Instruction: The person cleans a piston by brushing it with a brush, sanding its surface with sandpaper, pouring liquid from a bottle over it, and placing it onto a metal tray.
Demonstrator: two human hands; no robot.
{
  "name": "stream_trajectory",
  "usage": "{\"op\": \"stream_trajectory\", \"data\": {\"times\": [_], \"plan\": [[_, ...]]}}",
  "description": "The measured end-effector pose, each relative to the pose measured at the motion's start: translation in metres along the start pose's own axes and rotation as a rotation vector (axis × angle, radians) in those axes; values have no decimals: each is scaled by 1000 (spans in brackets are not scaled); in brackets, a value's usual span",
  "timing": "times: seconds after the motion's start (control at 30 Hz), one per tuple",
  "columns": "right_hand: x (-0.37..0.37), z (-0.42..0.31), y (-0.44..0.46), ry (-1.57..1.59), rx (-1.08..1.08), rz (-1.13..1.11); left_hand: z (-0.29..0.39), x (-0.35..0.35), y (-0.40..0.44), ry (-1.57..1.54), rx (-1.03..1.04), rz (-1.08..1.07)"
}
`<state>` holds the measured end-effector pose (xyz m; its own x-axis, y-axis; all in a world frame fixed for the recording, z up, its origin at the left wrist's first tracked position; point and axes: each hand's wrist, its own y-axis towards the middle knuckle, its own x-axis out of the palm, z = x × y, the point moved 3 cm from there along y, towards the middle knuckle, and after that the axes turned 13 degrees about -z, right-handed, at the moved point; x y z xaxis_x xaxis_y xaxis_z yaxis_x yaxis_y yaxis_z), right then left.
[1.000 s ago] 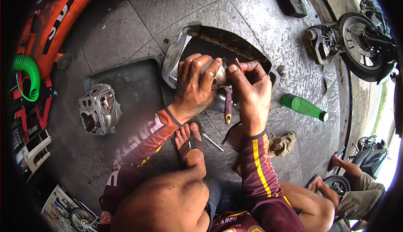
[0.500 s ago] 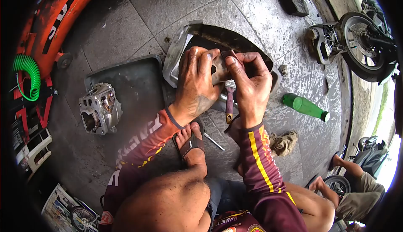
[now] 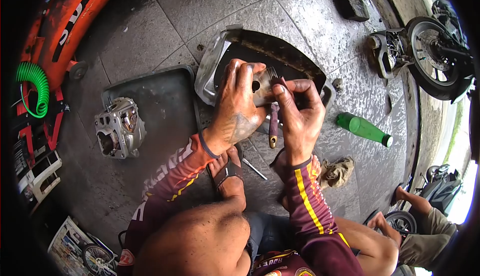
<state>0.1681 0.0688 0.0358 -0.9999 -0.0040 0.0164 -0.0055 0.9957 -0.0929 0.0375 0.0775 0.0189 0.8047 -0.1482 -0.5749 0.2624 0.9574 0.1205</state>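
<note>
A grey metal piston (image 3: 263,95) with a round pin hole in its side and grooves near its edge is in my left hand (image 3: 234,103), fingers wrapped over it. My right hand (image 3: 301,113) pinches a small dark brown piece of sandpaper (image 3: 278,81) between thumb and fingers, against the grooved end of the piston. Both hands are over a metal basin (image 3: 206,83) with a dark inside. Below them, a brush with a worn purple handle (image 3: 273,126) leans by the basin's near side.
On a dark tray (image 3: 170,88) at left sits a metal engine block (image 3: 120,128). A green bottle (image 3: 364,128) and a crumpled rag (image 3: 337,171) lie at right. A thin metal tool (image 3: 255,169) is near my foot. Another person's legs (image 3: 425,226) and motorcycle parts are at far right.
The piston has turned slightly, so its grooved edge shows more. My right hand has shifted a little downward, with the sandpaper still pinched. My left hand keeps its grip.
</note>
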Motion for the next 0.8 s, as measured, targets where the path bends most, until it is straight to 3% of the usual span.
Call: {"op": "stream_trajectory", "data": {"times": [0.07,0.2,0.33,0.4,0.53,0.6,0.7,0.8], "plan": [[-2,3,-1,41,54,4,-1,2,-3,-107,-61,-57],[-2,3,25,0,185,-36,1,8,-11,161,186,31],[-6,13,41,-109,272,-93,-7,11,-14,302,286,110],[-5,16,52,-400,251,-172,-16,13,-14,342,294,106],[-4,18,45,-388,230,-79,-20,10,-12,407,291,97],[-1,12,28,-149,337,11,-18,14,-12,427,281,89],[-5,23,20,-75,216,66,-22,19,-12,399,275,86],[-12,27,41,-268,349,-88,-21,20,-13,388,364,110]]}}
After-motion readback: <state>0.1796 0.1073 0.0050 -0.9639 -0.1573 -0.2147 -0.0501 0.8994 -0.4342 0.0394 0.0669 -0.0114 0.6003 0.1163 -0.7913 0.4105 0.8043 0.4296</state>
